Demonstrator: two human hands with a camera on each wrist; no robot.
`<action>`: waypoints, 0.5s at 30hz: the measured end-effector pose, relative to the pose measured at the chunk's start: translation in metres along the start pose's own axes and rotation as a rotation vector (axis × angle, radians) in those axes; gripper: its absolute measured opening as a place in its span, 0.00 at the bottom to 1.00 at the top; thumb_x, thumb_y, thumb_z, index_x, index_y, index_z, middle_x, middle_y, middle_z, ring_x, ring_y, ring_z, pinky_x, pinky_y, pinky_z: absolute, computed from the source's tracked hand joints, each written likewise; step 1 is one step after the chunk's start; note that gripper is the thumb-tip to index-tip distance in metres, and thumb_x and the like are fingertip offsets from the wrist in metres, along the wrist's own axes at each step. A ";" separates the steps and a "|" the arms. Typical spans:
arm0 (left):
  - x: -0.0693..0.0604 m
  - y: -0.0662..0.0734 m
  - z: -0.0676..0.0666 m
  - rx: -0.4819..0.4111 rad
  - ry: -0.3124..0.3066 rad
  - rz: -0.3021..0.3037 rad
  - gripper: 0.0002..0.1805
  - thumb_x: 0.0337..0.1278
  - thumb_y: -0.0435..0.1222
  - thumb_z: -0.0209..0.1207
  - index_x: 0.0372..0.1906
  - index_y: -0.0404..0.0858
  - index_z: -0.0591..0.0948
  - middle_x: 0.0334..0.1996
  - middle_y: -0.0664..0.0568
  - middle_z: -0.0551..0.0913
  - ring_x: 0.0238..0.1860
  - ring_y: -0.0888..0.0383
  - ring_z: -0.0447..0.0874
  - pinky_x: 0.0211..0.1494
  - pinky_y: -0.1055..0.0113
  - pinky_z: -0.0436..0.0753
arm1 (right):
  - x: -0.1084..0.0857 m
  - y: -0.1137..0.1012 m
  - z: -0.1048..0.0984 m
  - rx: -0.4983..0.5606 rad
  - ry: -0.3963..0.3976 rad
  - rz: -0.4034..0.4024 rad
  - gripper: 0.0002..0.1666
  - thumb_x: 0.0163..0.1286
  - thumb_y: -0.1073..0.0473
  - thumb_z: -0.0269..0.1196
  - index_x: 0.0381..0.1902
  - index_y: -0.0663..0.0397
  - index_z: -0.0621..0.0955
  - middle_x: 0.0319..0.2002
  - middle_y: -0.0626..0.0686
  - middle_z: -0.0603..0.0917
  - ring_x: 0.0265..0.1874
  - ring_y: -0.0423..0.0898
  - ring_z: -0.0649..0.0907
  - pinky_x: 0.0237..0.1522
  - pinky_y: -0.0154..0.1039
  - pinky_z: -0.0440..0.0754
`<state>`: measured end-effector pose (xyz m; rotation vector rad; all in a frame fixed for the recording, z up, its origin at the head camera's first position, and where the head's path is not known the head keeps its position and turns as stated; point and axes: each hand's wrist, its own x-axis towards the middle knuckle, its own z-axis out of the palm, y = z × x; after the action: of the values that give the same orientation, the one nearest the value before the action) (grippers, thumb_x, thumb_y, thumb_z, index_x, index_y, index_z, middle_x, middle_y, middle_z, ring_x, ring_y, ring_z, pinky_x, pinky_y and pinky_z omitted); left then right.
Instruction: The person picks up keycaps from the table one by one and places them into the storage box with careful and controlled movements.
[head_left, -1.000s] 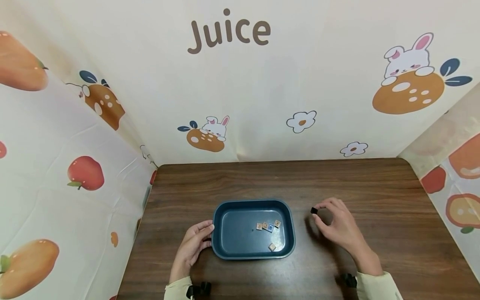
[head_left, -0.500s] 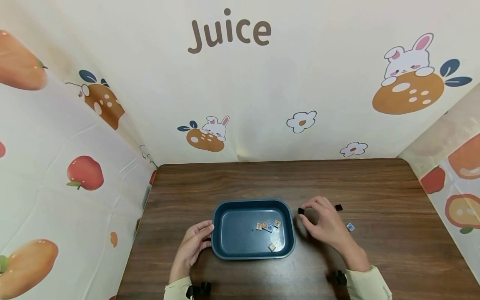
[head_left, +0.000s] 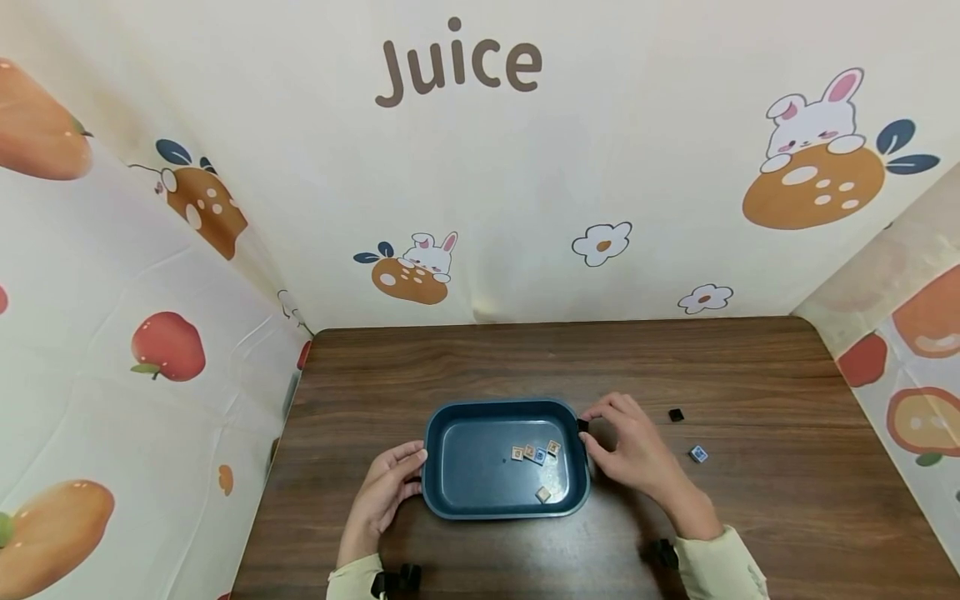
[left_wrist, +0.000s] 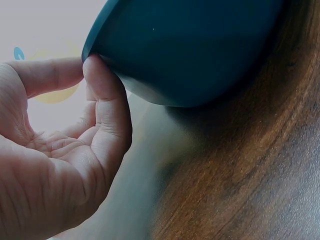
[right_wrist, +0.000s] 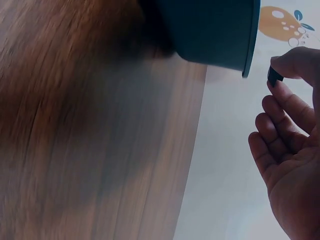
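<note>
Black block [head_left: 582, 425] sits pinched in the right hand [head_left: 632, 446] while the left hand [head_left: 382, 490] grips the blue tray [head_left: 468, 462].

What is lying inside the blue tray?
Inside the blue tray, three tan pieces and a blue piece lie grouped; a pale piece lies apart. Their undersides cannot be seen.
</note>
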<state>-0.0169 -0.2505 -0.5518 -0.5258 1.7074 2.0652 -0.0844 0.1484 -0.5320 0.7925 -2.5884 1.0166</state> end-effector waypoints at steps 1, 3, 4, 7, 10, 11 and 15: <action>0.000 0.000 0.000 0.000 0.002 0.000 0.24 0.76 0.35 0.58 0.66 0.24 0.71 0.34 0.61 0.86 0.35 0.65 0.84 0.37 0.72 0.85 | 0.001 -0.001 0.001 0.005 -0.006 -0.002 0.15 0.57 0.66 0.78 0.41 0.51 0.87 0.42 0.46 0.84 0.43 0.42 0.78 0.44 0.41 0.79; 0.000 0.000 0.000 0.000 0.003 0.000 0.24 0.76 0.35 0.58 0.66 0.23 0.71 0.34 0.61 0.86 0.35 0.65 0.84 0.37 0.72 0.85 | 0.002 -0.004 0.003 0.013 -0.019 -0.005 0.15 0.58 0.65 0.78 0.42 0.50 0.87 0.42 0.46 0.84 0.43 0.43 0.79 0.44 0.40 0.79; 0.000 0.000 0.000 0.000 0.002 0.000 0.24 0.76 0.35 0.58 0.66 0.23 0.71 0.34 0.61 0.86 0.36 0.66 0.84 0.37 0.72 0.85 | 0.002 -0.005 0.004 0.018 -0.024 -0.009 0.15 0.58 0.65 0.78 0.42 0.50 0.87 0.42 0.46 0.84 0.43 0.44 0.79 0.44 0.40 0.79; 0.000 0.000 -0.001 -0.002 -0.002 0.001 0.24 0.76 0.35 0.58 0.66 0.24 0.71 0.34 0.61 0.86 0.36 0.66 0.84 0.37 0.72 0.85 | 0.004 -0.008 0.008 0.023 -0.036 -0.018 0.15 0.58 0.65 0.77 0.42 0.49 0.87 0.42 0.46 0.84 0.43 0.44 0.79 0.43 0.41 0.80; 0.000 0.000 -0.001 -0.007 -0.007 0.001 0.24 0.76 0.35 0.58 0.66 0.24 0.71 0.34 0.61 0.86 0.35 0.66 0.84 0.37 0.72 0.85 | 0.004 -0.011 0.012 0.022 -0.046 -0.028 0.16 0.57 0.65 0.77 0.42 0.49 0.87 0.42 0.45 0.84 0.44 0.44 0.79 0.44 0.41 0.81; 0.000 -0.001 -0.001 -0.009 -0.008 0.000 0.23 0.76 0.35 0.58 0.66 0.24 0.71 0.34 0.61 0.86 0.35 0.66 0.84 0.37 0.72 0.85 | 0.004 -0.011 0.013 0.019 -0.051 -0.027 0.15 0.58 0.65 0.77 0.42 0.48 0.87 0.42 0.45 0.84 0.44 0.43 0.79 0.43 0.41 0.81; 0.000 -0.001 -0.001 -0.014 -0.010 0.003 0.22 0.76 0.35 0.58 0.64 0.24 0.72 0.34 0.60 0.86 0.35 0.65 0.84 0.36 0.72 0.85 | 0.005 -0.014 0.018 0.027 -0.069 -0.025 0.15 0.58 0.64 0.78 0.43 0.49 0.87 0.43 0.45 0.84 0.45 0.42 0.79 0.44 0.41 0.82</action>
<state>-0.0167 -0.2510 -0.5529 -0.5164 1.6908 2.0796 -0.0808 0.1255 -0.5356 0.8796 -2.6204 1.0374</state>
